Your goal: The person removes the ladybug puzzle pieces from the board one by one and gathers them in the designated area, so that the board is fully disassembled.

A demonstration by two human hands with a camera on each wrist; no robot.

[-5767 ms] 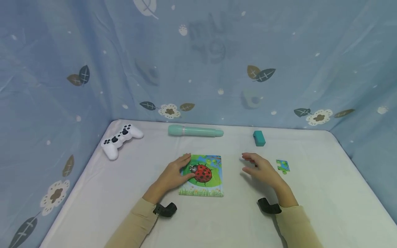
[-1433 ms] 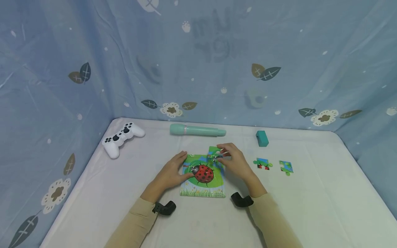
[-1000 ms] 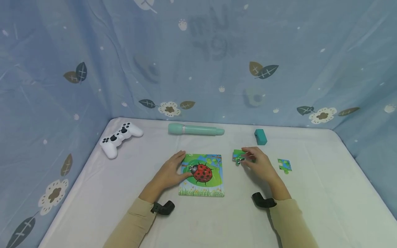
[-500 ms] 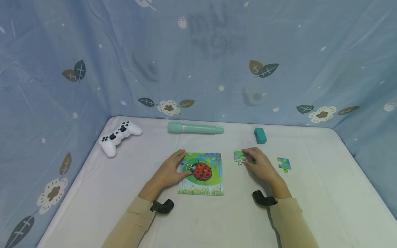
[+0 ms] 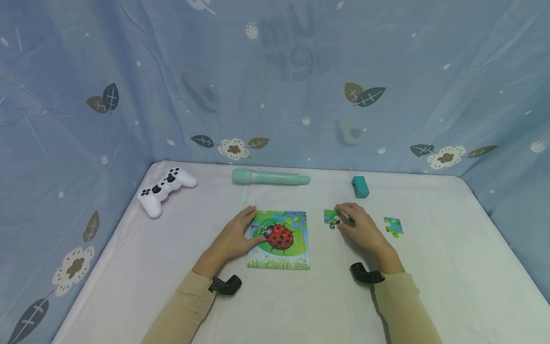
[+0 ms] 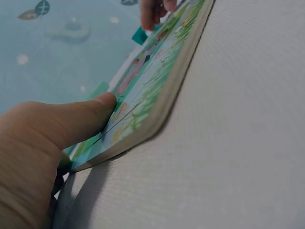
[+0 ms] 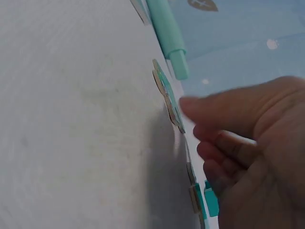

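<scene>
My left hand point(image 5: 234, 237) rests at the left side of a square ladybug puzzle point(image 5: 287, 258), its thumb point(image 6: 102, 102) lying on the picture. The other left fingers lie along the puzzle's edge, partly hidden in the left wrist view. To the right, my right hand point(image 5: 360, 227) hovers low beside a green puzzle piece point(image 5: 330, 216) on the table. The right wrist view has this puzzle piece point(image 7: 167, 95) lying flat, with the thumb point(image 7: 214, 109) close to it and the fingertips apart from the thumb. Whether the thumb touches it I cannot tell. Another piece is mostly hidden under the right hand.
Right of my right hand lies a loose puzzle piece point(image 5: 393, 226). A teal block point(image 5: 360, 187) and a mint-green microphone-shaped stick point(image 5: 270, 177) lie toward the back. At the back left is a white game controller point(image 5: 165, 191). A patterned blue cloth point(image 5: 275, 95) hangs behind the white table point(image 5: 275, 310).
The right hand has carried the green piece from the puzzle's upper right corner to the table on the right and let go. More loose pieces lie there than at first. The left hand stays put.
</scene>
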